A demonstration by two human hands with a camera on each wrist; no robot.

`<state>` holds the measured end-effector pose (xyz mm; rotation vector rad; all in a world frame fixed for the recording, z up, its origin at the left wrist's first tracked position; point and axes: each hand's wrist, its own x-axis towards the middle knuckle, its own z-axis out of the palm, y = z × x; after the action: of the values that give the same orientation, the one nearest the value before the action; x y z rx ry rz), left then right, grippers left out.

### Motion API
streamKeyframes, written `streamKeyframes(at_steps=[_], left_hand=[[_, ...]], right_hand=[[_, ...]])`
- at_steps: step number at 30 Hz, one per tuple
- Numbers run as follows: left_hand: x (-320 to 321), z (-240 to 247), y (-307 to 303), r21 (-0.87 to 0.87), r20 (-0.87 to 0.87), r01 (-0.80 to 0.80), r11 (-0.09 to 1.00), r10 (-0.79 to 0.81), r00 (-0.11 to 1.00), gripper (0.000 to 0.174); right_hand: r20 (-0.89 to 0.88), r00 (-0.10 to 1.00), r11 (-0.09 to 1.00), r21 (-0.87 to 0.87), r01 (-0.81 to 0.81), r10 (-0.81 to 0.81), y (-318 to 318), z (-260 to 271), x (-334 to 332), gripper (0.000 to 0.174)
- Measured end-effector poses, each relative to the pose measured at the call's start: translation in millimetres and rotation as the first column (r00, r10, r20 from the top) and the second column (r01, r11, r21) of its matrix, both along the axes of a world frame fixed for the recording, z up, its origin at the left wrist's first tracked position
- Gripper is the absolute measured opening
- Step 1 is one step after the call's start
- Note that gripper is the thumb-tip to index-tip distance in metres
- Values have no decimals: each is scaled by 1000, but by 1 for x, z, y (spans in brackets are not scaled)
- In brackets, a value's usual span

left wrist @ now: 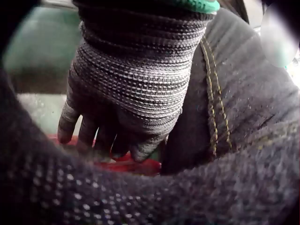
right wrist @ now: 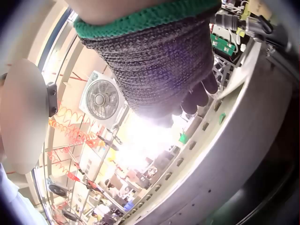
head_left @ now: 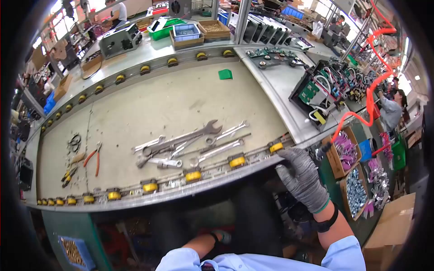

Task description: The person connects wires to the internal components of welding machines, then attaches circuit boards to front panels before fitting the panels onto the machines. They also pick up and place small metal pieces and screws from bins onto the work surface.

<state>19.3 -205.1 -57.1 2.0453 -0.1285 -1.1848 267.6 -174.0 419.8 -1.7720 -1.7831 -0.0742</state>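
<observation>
The right hand, in a grey knit glove, rests at the near metal edge of the work line, its fingers loosely bent and nothing seen in them. In the right wrist view the gloved hand has its fingertips over the rail. The left hand hangs beside a dark trouser leg, fingers loose and apart, holding nothing visible. Wrenches, among them a large open-ended wrench, lie in a loose pile on the pale surface. Red-handled pliers and yellow-black pliers lie at the left.
Yellow rollers line the near rail. Right of the right hand stand boxes of purple parts and small metal parts. An opened device with circuit boards sits at the back right, under a red coiled hose. A green piece lies farther back.
</observation>
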Motion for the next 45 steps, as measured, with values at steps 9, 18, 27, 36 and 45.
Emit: streamKeyframes(at_steps=[9,18,27,36,45], left_hand=[[12,30,60,-259,109,-232,938,267,957,52],[-33,88,134,-237,159,-435,869,477,865,59],[-123,383,139,-12,292,-676,737,649,702,64],[-183,607,159,222,950,-961,163,185,251,20],[-151,561,238,-4,998,-992,-124,57,-11,29]], right_hand=[[372,830,785,-315,534,-416,132,-66,116,64],[579,721,667,-368,647,-380,138,-73,87,88],[561,723,689,-335,643,-403,138,-53,51,79],[392,904,751,-544,375,-168,148,-39,-33,65],[228,959,855,-517,-29,170,127,-26,-138,66]])
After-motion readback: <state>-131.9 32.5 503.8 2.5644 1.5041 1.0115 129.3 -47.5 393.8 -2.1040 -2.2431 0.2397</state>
